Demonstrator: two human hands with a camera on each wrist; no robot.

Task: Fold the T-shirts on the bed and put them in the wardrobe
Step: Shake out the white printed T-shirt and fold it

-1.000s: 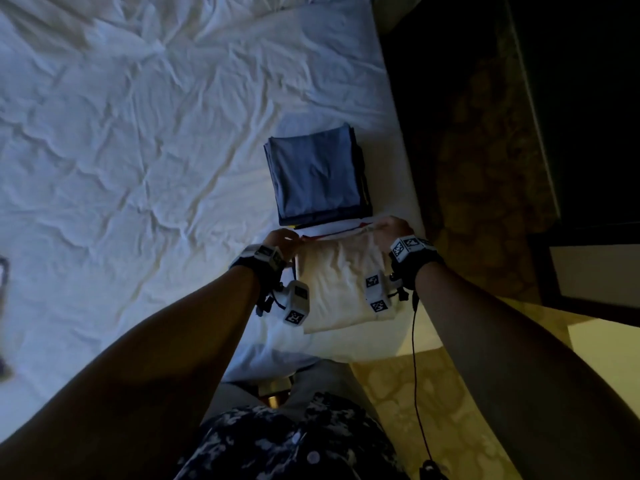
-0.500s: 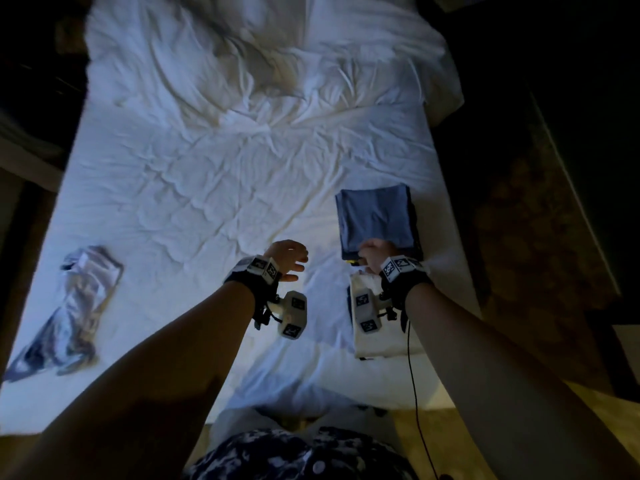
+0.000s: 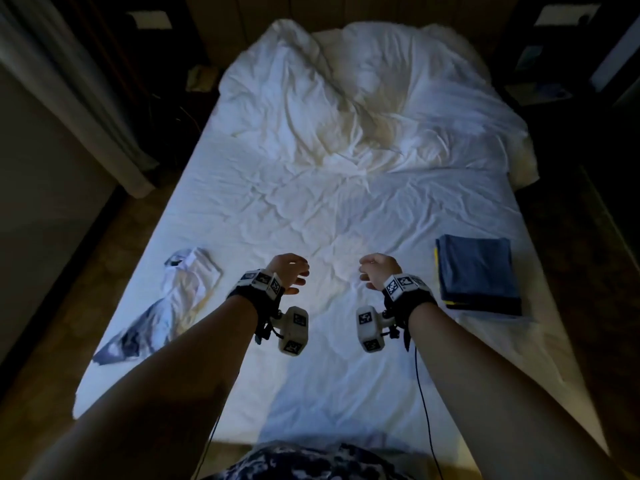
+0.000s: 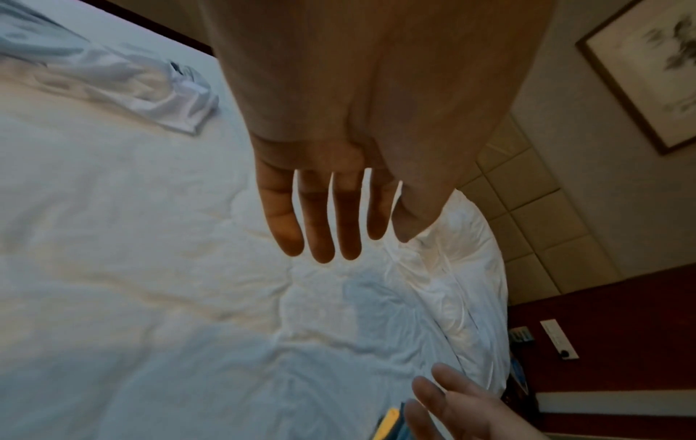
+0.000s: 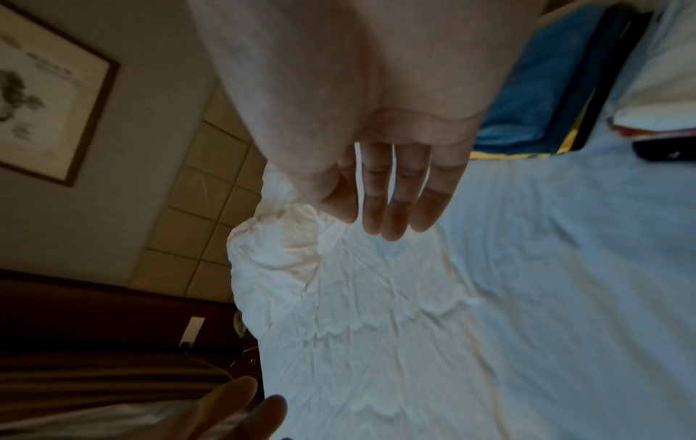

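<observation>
A crumpled white and grey T-shirt [image 3: 173, 299] lies near the bed's left edge, also in the left wrist view [image 4: 150, 92]. A folded stack with a blue shirt on top [image 3: 476, 271] sits by the right edge; its yellow-edged side shows in the right wrist view [image 5: 535, 98]. Beside it lies a folded cream shirt [image 5: 655, 98]. My left hand [image 3: 294, 275] and right hand [image 3: 372, 271] hover over the middle of the white sheet [image 3: 329, 216], between the two. Both are empty, with fingers straight and slightly spread [image 4: 331, 226] [image 5: 391, 208].
A rumpled white duvet [image 3: 363, 109] covers the head of the bed against a padded headboard [image 4: 527, 208]. A curtain [image 3: 69, 98] hangs at the left. Dark floor runs along both sides of the bed. A small black object [image 5: 663, 150] lies near the folded shirts.
Both hands held the folded cream shirt a second ago. The right hand set it down beside the blue stack, and both hands have let go and moved left over the bed's middle.
</observation>
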